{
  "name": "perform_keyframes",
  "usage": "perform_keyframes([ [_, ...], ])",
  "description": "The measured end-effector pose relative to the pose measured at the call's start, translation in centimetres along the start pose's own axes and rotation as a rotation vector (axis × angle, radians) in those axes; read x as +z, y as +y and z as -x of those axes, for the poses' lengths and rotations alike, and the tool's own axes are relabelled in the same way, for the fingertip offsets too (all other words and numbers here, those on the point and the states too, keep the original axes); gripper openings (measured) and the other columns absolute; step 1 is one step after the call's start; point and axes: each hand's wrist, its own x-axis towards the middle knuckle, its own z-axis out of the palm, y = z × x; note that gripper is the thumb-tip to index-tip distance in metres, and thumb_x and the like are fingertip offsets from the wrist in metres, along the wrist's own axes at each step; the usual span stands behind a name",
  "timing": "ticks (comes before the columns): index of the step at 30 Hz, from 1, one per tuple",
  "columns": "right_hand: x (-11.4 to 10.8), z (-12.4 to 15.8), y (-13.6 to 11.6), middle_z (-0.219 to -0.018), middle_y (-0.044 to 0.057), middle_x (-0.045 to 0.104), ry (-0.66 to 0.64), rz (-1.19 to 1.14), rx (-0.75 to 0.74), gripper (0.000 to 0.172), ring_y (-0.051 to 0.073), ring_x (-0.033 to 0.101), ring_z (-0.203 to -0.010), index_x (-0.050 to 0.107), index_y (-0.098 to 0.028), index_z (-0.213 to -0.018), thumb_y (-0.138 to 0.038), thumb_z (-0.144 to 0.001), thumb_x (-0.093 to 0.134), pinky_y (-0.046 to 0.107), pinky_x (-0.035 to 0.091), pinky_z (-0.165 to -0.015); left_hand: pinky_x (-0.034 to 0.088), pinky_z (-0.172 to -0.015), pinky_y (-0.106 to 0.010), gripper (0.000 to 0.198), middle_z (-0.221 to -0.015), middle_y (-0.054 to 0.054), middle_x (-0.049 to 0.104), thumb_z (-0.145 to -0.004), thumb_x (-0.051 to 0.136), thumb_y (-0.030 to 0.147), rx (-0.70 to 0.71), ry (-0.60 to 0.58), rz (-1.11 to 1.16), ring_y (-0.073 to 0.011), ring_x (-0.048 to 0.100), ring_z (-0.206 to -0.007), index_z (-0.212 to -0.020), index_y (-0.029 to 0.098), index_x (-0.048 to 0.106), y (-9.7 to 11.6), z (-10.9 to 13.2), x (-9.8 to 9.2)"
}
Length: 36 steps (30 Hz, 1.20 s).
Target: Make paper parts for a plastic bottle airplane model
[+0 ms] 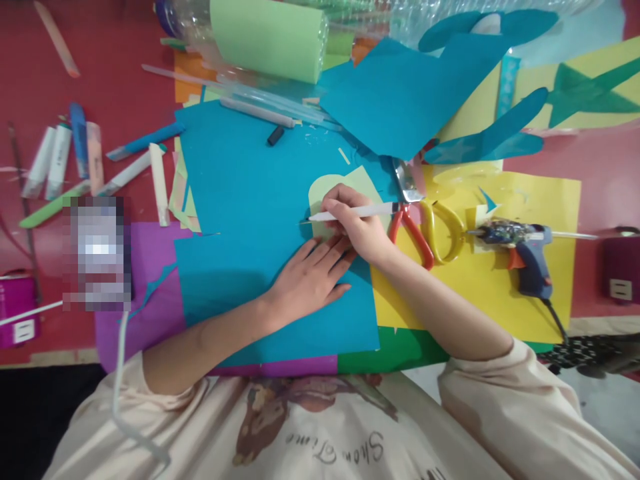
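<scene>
My right hand (357,223) grips a white marker (367,210), its dark tip pointing left over a blue paper sheet (240,187). Beneath that hand lies a pale green paper piece (325,190) with a rounded end, partly covered by my fingers. My left hand (313,273) rests flat on the blue sheet with its fingers spread, their tips at the lower edge of the green piece. A small black marker cap (275,136) lies loose above, near a capped pale marker (257,113).
Right of my hands are scissors with red handles (425,250), a yellow-handled pair (457,233) and a glue gun (533,257) on yellow paper (540,193). Several markers (59,160) and a blurred-out device (97,253) lie left. Plastic bottles (190,20) and blue cutouts (390,100) fill the back.
</scene>
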Motion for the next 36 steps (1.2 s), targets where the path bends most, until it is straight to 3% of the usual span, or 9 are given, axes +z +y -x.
perform_keyframes([
  [8, 0.13, 0.05, 0.07, -0.051, -0.004, 0.051, 0.100, 0.153, -0.041, 0.038, 0.008, 0.044, -0.047, 0.045, -0.021, -0.060, -0.047, -0.085, 0.059, 0.025, 0.036, -0.049, 0.035, -0.109, -0.043, 0.049, -0.134, -0.017, 0.058, -0.100, 0.035, 0.038, 0.003, 0.016, -0.013, -0.0284, 0.048, -0.130, -0.138, 0.010, 0.047, 0.28, 0.23, 0.19],
  [27, 0.20, 0.06, 0.06, -0.049, -0.005, 0.045, 0.073, 0.245, -0.056, 0.029, 0.009, 0.042, -0.046, 0.044, -0.022, -0.059, -0.031, -0.084, 0.056, 0.025, 0.032, -0.047, 0.033, -0.109, -0.044, 0.047, -0.133, -0.016, 0.059, -0.100, 0.035, 0.038, -0.008, -0.013, 0.015, -0.0291, 0.048, -0.130, -0.137, 0.012, 0.049, 0.25, 0.22, 0.28],
  [36, 0.22, 0.05, 0.10, -0.049, -0.004, 0.048, 0.089, 0.225, -0.049, 0.031, 0.010, 0.043, -0.046, 0.043, -0.023, -0.059, -0.035, -0.085, 0.055, 0.026, 0.034, -0.047, 0.034, -0.109, -0.046, 0.048, -0.133, -0.018, 0.058, -0.100, 0.035, 0.038, -0.001, -0.006, 0.018, -0.0301, 0.047, -0.130, -0.138, 0.010, 0.048, 0.21, 0.22, 0.36],
])
